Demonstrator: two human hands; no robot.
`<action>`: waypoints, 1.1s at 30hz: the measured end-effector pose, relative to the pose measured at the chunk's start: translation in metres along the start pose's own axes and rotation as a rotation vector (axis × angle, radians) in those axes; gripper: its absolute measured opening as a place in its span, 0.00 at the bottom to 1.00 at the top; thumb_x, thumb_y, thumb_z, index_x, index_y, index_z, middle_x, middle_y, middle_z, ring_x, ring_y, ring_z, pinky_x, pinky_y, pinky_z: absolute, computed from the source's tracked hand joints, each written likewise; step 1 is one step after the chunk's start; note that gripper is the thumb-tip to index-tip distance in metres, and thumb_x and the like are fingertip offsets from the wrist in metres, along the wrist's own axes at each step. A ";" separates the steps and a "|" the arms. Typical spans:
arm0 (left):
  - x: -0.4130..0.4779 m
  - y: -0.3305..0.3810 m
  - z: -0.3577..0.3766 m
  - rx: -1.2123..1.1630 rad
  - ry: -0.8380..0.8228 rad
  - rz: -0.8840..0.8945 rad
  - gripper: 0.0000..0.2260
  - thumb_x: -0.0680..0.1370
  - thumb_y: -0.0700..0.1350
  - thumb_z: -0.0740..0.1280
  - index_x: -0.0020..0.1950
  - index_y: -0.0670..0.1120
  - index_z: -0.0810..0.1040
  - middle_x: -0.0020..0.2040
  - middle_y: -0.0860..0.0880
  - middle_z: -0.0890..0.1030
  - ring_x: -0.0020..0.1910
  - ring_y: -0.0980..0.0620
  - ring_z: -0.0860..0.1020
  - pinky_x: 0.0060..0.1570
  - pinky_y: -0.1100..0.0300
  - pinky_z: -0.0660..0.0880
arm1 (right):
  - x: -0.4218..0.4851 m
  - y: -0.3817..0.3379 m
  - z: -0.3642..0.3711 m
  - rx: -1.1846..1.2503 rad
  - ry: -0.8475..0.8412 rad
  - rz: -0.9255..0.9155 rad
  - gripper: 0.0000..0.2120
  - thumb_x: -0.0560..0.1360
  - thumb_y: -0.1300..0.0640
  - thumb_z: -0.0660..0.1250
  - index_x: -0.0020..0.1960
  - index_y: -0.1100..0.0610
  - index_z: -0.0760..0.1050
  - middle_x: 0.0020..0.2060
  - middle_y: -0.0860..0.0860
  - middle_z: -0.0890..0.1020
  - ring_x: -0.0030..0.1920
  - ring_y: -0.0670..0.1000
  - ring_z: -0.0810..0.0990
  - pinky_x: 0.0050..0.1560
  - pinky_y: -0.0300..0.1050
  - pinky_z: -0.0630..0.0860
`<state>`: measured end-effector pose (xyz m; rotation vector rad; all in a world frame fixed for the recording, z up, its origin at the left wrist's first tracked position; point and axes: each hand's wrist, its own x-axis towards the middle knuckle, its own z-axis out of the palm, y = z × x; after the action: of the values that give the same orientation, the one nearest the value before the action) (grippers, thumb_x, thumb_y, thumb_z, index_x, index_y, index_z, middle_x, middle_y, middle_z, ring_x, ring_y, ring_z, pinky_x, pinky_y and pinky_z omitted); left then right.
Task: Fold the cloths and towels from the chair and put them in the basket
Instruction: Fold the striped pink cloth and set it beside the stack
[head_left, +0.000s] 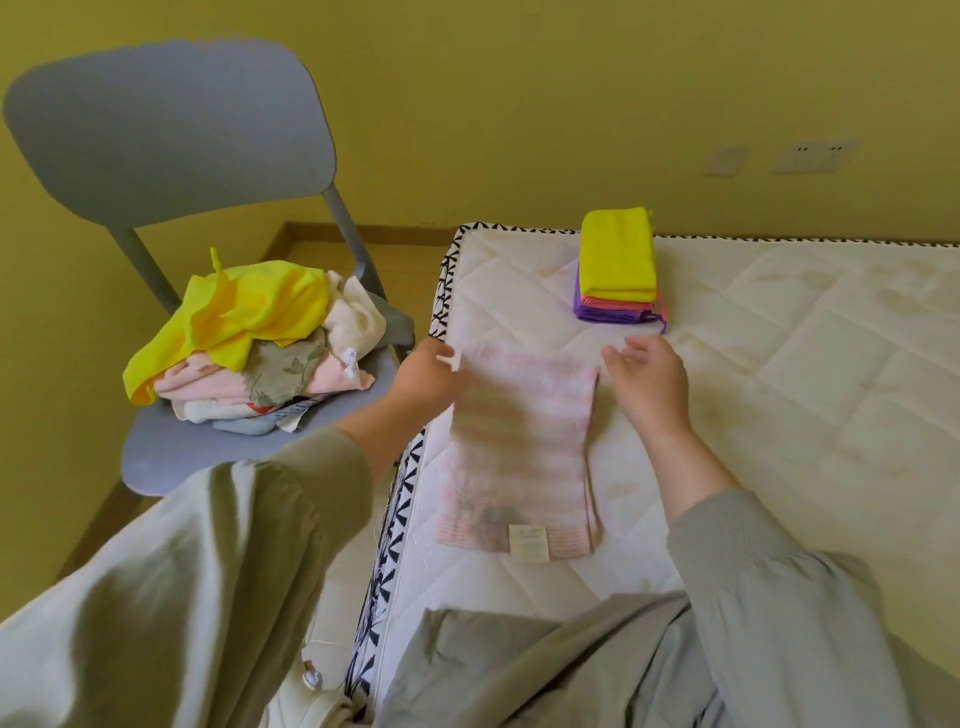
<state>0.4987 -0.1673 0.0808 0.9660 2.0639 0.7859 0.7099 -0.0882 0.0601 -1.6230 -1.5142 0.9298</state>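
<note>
A pink-and-white striped towel (519, 447) lies lengthwise on the mattress (779, 374), blurred at its far end, with a white label at its near edge. My left hand (428, 374) pinches the towel's far left corner. At the far right corner my right hand (649, 379) hovers with fingers relaxed, and whether it touches the towel is unclear. A pile of unfolded cloths (254, 338), yellow on top, lies on the grey chair (171, 457) to the left. A stack of folded cloths (617, 265), yellow over pink and purple, sits at the mattress's far edge. No basket is in view.
The chair stands close against the mattress's left edge. A yellow wall with two sockets (779, 156) runs behind. Wooden floor shows under the chair. My grey-green sleeves and lap fill the near part of the view.
</note>
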 end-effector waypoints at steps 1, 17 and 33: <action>0.003 -0.010 0.004 0.117 0.004 -0.017 0.19 0.77 0.42 0.66 0.67 0.43 0.67 0.51 0.47 0.75 0.40 0.51 0.74 0.35 0.61 0.69 | 0.001 0.012 0.005 -0.124 -0.057 0.063 0.18 0.76 0.52 0.66 0.62 0.62 0.73 0.58 0.57 0.79 0.57 0.55 0.77 0.53 0.40 0.68; 0.027 -0.046 0.022 -0.521 -0.217 -0.523 0.04 0.78 0.34 0.63 0.52 0.38 0.70 0.43 0.42 0.73 0.31 0.47 0.81 0.23 0.60 0.77 | -0.001 0.030 0.030 0.338 -0.553 0.694 0.12 0.76 0.68 0.65 0.59 0.67 0.70 0.47 0.59 0.75 0.25 0.47 0.81 0.22 0.34 0.75; 0.031 -0.044 0.034 -0.763 -0.149 -0.361 0.09 0.76 0.28 0.61 0.49 0.38 0.76 0.42 0.40 0.82 0.40 0.45 0.83 0.40 0.58 0.81 | 0.005 0.038 0.036 0.520 -0.443 0.622 0.13 0.77 0.72 0.59 0.61 0.67 0.71 0.58 0.63 0.78 0.42 0.55 0.84 0.40 0.43 0.82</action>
<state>0.4954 -0.1581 0.0180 0.2108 1.5324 1.1317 0.6971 -0.0840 0.0093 -1.5620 -0.8813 1.9443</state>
